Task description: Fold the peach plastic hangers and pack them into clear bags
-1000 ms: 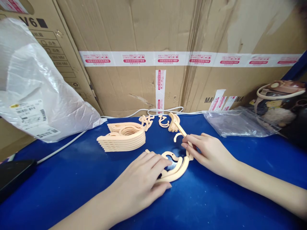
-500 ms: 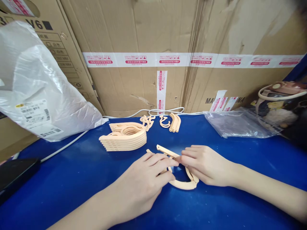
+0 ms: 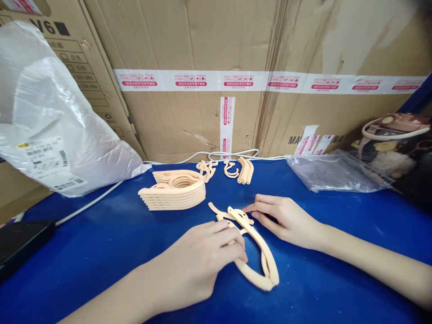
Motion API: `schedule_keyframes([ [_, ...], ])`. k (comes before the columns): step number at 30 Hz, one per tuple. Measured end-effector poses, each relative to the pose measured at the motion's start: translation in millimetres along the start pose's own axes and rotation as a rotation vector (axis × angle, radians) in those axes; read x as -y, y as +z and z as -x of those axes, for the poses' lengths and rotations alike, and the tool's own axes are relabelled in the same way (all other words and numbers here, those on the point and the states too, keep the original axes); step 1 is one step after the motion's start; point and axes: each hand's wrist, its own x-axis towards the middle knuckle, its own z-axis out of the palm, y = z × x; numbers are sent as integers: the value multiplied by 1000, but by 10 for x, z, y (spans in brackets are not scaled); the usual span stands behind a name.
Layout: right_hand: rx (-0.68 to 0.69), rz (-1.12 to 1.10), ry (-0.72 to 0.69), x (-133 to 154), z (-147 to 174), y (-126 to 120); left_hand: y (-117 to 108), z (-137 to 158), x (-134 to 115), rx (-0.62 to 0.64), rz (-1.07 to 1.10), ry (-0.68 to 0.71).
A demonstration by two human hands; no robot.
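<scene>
The curved beige frame (image 3: pixel 254 276) is held down under the left hand (image 3: pixel 205 252), whose fingers are curled over its near side with the thumb and fingertips closed on it. A long curved arm (image 3: pixel 259 240), met by the frame at the pointed near end, lies between the hands. A small hooked piece (image 3: pixel 249 220) is placed by the fingertips of the right hand (image 3: pixel 286 220), which is loosely bent with thumb and forefinger parted; whether it is touched cannot be told. Beyond the left hand a stack of folded beige frames (image 3: pixel 172 201) is set on the blue table (image 3: pixel 320 288); loose curved arms (image 3: pixel 245 171) are laid beyond the right. The step in hand is judged to be the lining up of parts; steady left-hand pressure and a fine right-hand pinch seem called for.
</scene>
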Motion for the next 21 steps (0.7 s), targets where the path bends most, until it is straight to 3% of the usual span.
schedule_keyframes([
  [5,26,5,48,26,14,-6,-55,1,-12,-6,219,-60],
  [10,-27,52,50,10,15,16,-67,-2,-7,-42,257,-93],
  [13,-85,43,134,-39,-1,13,-45,-14,-11,-120,121,-199],
  [16,-137,-109,250,-96,-20,-7,-17,-26,-26,-149,-95,-315],
  [21,-434,-395,335,-142,-38,-51,14,-23,-20,-113,-67,-418],
])
